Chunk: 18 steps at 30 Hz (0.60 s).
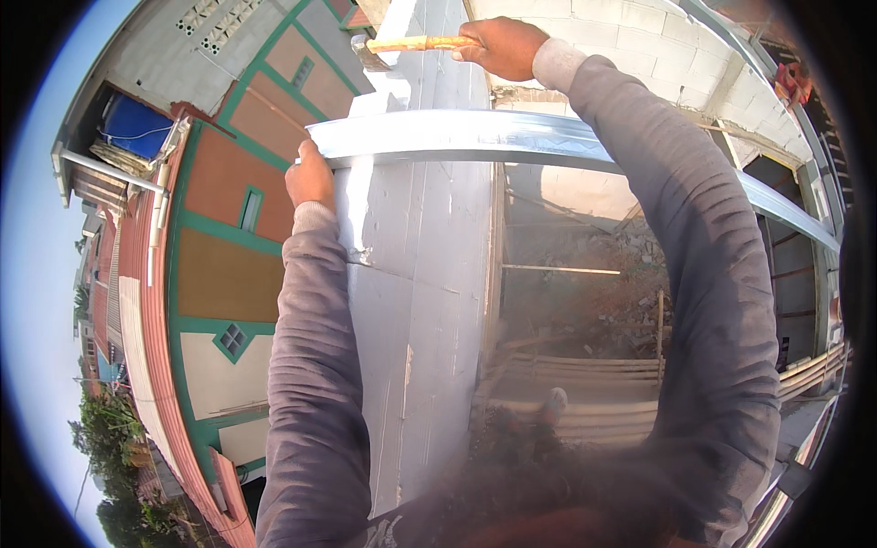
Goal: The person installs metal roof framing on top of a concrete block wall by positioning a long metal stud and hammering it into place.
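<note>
My left hand (311, 176) is closed round the near left end of a long shiny metal channel (457, 135). The channel lies across the top of a grey block wall (416, 274) and runs off to the right, passing behind my right forearm. Above it, at the far side, my right hand (502, 48) grips a hammer (416, 43) by its yellowish wooden handle. The hammer's metal head points left over the wall top, apart from the channel. A pale block (375, 102) sits on the wall just behind the channel's left end.
Right of the wall lies a deep drop with rubble (612, 301) and bamboo poles (585, 374) across it. An unplastered block wall (639, 41) stands at the back right. To the left is a house front with green trim (224, 228), and a blue tank (135, 126).
</note>
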Tool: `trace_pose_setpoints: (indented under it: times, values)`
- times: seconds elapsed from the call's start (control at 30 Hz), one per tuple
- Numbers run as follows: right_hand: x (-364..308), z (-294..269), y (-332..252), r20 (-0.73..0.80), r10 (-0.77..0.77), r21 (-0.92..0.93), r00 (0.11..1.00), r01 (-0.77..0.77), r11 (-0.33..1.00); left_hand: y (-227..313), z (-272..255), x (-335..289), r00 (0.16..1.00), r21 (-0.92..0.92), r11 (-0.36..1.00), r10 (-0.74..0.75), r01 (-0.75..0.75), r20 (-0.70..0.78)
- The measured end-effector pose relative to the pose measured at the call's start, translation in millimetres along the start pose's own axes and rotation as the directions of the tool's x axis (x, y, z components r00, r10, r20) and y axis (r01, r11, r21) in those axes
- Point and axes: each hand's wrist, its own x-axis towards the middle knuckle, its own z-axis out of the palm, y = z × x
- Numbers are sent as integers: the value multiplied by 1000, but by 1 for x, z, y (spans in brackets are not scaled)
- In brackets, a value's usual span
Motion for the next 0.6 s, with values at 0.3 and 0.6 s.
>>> trace_pose_setpoints:
  times: [0.3, 0.6]
  values:
    - [16, 32, -15, -85, 96, 298, 992, -67, 952, -2, -2, 0, 1000, -78, 997, -9, 10, 10]
    - [16, 28, -18, -111, 26, 104, 993, -14, 994, -1, 1, 0, 999, -101, 994, 42, -45, -31]
